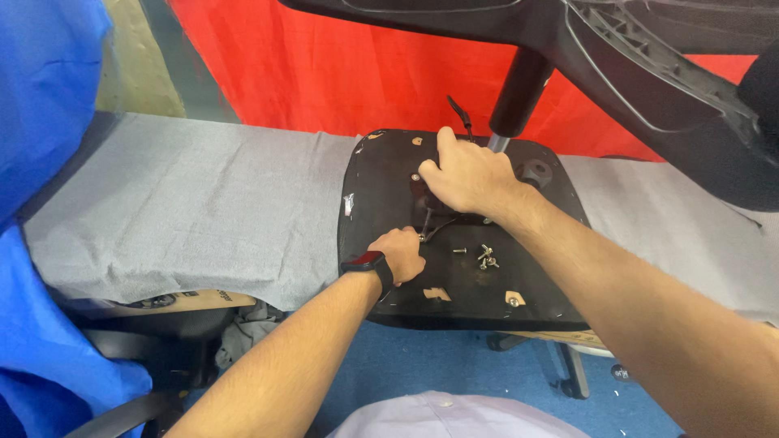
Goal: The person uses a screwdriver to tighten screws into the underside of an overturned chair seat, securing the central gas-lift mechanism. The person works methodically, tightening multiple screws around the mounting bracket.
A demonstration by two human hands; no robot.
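The fingers (pixel 403 243) of the left hand (pixel 398 255) are being curled into a loose fist on the underside of the black seat pan (pixel 381 178), and a thin bent metal tool (pixel 428 231) is seemingly being pinched at their tips, though the grip itself is being hidden by the knuckles. A dark watch (pixel 369 264) with a red edge is being worn on that wrist. The right hand (pixel 466 178) is being pressed down over the dark mechanism plate (pixel 422 188) near the middle of the seat pan; its fingers are being bent around the plate's edge, and whether anything small is being held under them cannot be told.

The seat pan is being supported upside down on a table covered with grey cloth (pixel 187 203), its near edge overhanging the table's front. The black gas column (pixel 519 93) is being seen rising from behind the right hand to the chair base (pixel 649 73) overhead. A few loose screws (pixel 485 257) are lying on the pan just right of the left hand, between the two forearms. A red curtain (pixel 324 65) is hanging behind the table, and blue fabric (pixel 40 122) is showing at the left.
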